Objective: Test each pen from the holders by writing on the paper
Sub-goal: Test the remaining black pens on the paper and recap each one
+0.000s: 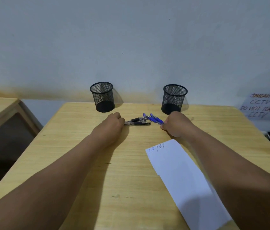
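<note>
Head view: wooden table (84, 163) abuts a pale wall (131, 39) with handwritten notice (265, 105).

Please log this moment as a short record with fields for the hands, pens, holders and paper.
left hand: grips the black pens lying on the table
right hand: grips the blue pens
pens: both bunches meet between the hands
left holder: black mesh, upright, no pens inside
right holder: black mesh, upright, no pens inside
paper: white, under the right forearm, a row of blue marks near its top edge
</note>
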